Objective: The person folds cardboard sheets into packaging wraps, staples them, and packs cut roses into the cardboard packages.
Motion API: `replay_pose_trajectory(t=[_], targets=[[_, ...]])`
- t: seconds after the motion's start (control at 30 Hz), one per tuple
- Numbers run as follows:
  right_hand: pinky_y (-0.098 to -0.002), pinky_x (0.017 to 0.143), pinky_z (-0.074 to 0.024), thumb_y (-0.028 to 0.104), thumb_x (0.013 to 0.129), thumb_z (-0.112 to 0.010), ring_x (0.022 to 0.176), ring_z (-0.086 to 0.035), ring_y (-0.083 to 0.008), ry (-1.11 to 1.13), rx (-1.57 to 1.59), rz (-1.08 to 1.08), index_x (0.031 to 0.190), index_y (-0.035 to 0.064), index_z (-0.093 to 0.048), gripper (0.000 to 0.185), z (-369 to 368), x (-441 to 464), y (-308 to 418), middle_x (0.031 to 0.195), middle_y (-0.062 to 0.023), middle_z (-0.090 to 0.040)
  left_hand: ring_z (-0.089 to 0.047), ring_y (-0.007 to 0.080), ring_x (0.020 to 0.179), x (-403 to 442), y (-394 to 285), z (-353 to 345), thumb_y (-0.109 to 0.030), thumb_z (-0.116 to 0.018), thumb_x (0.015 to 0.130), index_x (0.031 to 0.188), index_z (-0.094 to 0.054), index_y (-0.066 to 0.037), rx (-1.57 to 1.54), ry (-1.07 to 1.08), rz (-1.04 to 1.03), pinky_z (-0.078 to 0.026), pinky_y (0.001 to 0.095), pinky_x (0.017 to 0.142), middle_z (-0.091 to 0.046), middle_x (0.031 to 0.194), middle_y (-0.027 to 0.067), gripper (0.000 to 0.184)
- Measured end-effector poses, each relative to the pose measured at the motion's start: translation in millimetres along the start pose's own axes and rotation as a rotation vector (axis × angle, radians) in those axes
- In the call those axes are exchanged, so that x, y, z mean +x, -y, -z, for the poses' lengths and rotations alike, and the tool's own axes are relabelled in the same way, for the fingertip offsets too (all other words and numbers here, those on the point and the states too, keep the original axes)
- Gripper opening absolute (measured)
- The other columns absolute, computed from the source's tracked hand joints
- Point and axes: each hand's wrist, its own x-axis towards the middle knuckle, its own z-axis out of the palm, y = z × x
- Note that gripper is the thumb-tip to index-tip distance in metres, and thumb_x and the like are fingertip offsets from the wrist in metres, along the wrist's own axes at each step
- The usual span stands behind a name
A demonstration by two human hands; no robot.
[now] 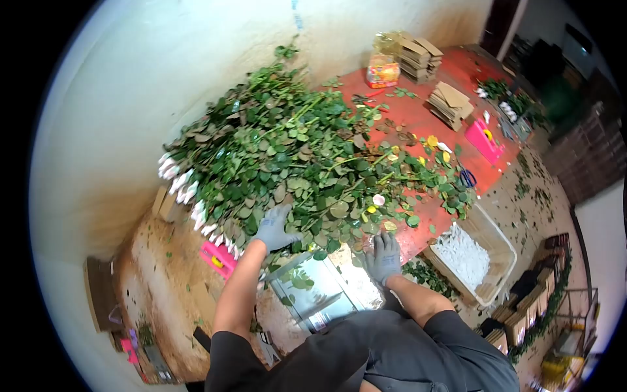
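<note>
A large heap of leafy green stems (287, 144) lies on the red table, with pale pink blooms (186, 189) along its left side. My left hand (277, 228), in a grey glove, rests at the front edge of the heap among the leaves, its fingers apart. My right hand (384, 259), also gloved in grey, lies with its fingers stretched out near the table's front edge, beside loose leaves. Between and below the hands is a shiny metal tray (313, 291) with a few leaves on it. Neither hand visibly holds anything.
Stacked cardboard pieces (450, 103) and an orange-white bag (383, 70) stand at the back. Blue-handled scissors (467, 178) and a pink holder (484, 141) lie right. A bin of white pieces (461, 256) stands lower right; another pink holder (218, 260) sits left.
</note>
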Motion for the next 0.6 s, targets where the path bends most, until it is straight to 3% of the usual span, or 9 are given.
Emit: replay_pose_trajectory(t=[0.07, 0.17, 0.2, 0.3, 0.33, 0.37, 0.43, 0.5, 0.6], targets=[[-0.0571, 0.118, -0.0271, 0.033, 0.091, -0.065, 0.143, -0.034, -0.0478, -0.002, 0.004, -0.018, 0.144, -0.0001, -0.046, 0.065, 4, 0, 2, 0.151, -0.0261, -0.04, -0.035, 0.0463, 0.144, 24, -13, -6, -0.065, -0.083, 0.067, 0.161, -0.023, -0.008, 0.134, 0.194, 0.071, -0.032, 0.0531, 0.119, -0.036, 0.156, 0.0265, 0.126], [-0.0561, 0.118, -0.0291, 0.033, 0.091, -0.065, 0.143, -0.034, -0.0468, -0.01, 0.008, -0.017, 0.144, 0.0001, -0.046, 0.065, 4, 1, 0, 0.151, -0.0253, -0.039, -0.041, 0.0439, 0.139, 36, -16, -34, -0.067, -0.082, 0.066, 0.158, -0.026, -0.004, 0.35, 0.273, 0.049, -0.035, 0.056, 0.113, -0.046, 0.148, 0.0233, 0.125], [-0.056, 0.118, -0.0295, 0.033, 0.091, -0.065, 0.143, -0.035, -0.0465, -0.002, 0.017, -0.013, 0.144, 0.0004, -0.046, 0.065, 5, 1, 0, 0.15, -0.0252, -0.04, -0.046, 0.043, 0.135, 38, -31, -22, -0.057, -0.08, 0.073, 0.158, -0.028, -0.002, 0.33, 0.279, 0.064, -0.038, 0.0535, 0.111, -0.051, 0.142, 0.0245, 0.113], [-0.0559, 0.117, -0.0304, 0.032, 0.091, -0.064, 0.142, -0.035, -0.0461, -0.024, 0.033, -0.024, 0.143, 0.0009, -0.047, 0.063, 3, 2, 3, 0.148, -0.0252, -0.042, -0.053, 0.0414, 0.129, 41, 5, -51, -0.043, -0.077, 0.078, 0.154, -0.037, -0.003, 0.167, 0.176, -0.045, -0.043, 0.0505, 0.108, -0.058, 0.134, 0.0248, 0.094], [-0.0558, 0.117, -0.0304, 0.033, 0.092, -0.064, 0.142, -0.035, -0.0462, -0.008, 0.039, -0.017, 0.143, 0.001, -0.047, 0.063, 3, 2, 2, 0.148, -0.0254, -0.042, -0.06, 0.0402, 0.119, 39, 12, -47, -0.034, -0.073, 0.082, 0.148, -0.046, -0.002, 0.112, 0.022, -0.188, -0.047, 0.0476, 0.105, -0.064, 0.126, 0.0254, 0.078], [-0.0557, 0.118, -0.0304, 0.033, 0.092, -0.064, 0.142, -0.035, -0.0463, 0.009, 0.043, -0.006, 0.143, 0.001, -0.047, 0.063, 3, 2, 0, 0.149, -0.0255, -0.041, -0.064, 0.0416, 0.11, 45, 18, -42, -0.033, -0.074, 0.08, 0.136, -0.059, -0.001, 0.018, -0.054, -0.1, -0.051, 0.0484, 0.099, -0.068, 0.119, 0.0249, 0.067], [-0.0555, 0.118, -0.0304, 0.033, 0.092, -0.063, 0.142, -0.035, -0.0463, -0.002, 0.039, -0.017, 0.144, 0.001, -0.047, 0.063, 4, 2, 1, 0.149, -0.0257, -0.041, -0.071, 0.0386, 0.096, 49, -7, 29, -0.024, -0.073, 0.079, 0.119, -0.066, 0.001, -0.068, -0.015, 0.114, -0.056, 0.044, 0.085, -0.074, 0.104, 0.0219, 0.048], [-0.0553, 0.118, -0.0303, 0.033, 0.092, -0.063, 0.142, -0.036, -0.0463, -0.003, 0.042, -0.013, 0.144, 0.001, -0.047, 0.063, 5, -1, 3, 0.15, -0.0258, -0.041, -0.072, 0.0373, 0.085, 50, 12, 65, -0.018, -0.074, 0.08, 0.111, -0.068, 0.001, -0.379, -0.285, -0.109, -0.056, 0.0419, 0.079, -0.074, 0.094, 0.0199, 0.037], [-0.0555, 0.119, -0.0294, 0.033, 0.092, -0.062, 0.142, -0.035, -0.0466, 0.001, 0.047, -0.015, 0.145, 0.0011, -0.047, 0.063, 6, 1, 3, 0.151, -0.0259, -0.04, -0.072, 0.0364, 0.083, 36, 9, 126, -0.014, -0.073, 0.084, 0.11, -0.068, 0.001, -0.344, -0.351, -0.077, -0.055, 0.0418, 0.077, -0.074, 0.09, 0.0189, 0.03]])
